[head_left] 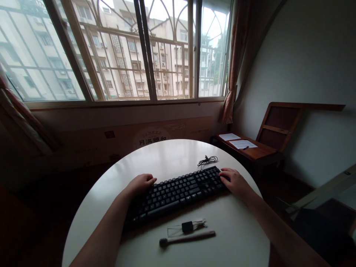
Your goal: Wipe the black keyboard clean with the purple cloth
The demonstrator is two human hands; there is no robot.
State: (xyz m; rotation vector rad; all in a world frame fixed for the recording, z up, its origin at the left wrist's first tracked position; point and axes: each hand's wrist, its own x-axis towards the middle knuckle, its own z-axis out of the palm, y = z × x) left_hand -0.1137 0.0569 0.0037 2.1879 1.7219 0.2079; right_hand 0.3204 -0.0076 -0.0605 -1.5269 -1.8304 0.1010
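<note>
A black computer keyboard lies tilted across the white round table, its left end closer to me. My left hand is closed on its left end, with the fingers curled over the far edge. At the opposite end, my right hand grips the number-pad side, and its lower fingers are partly hidden. Behind the keyboard sits its bundled black cable. On the near side lie a wire keycap puller with a black middle and a toothbrush with dark bristles.
The round white table stands before a barred window. To the right, a wooden chair bears paper sheets and a pen. A printed cardboard box leans below the window. Curtains hang at both sides.
</note>
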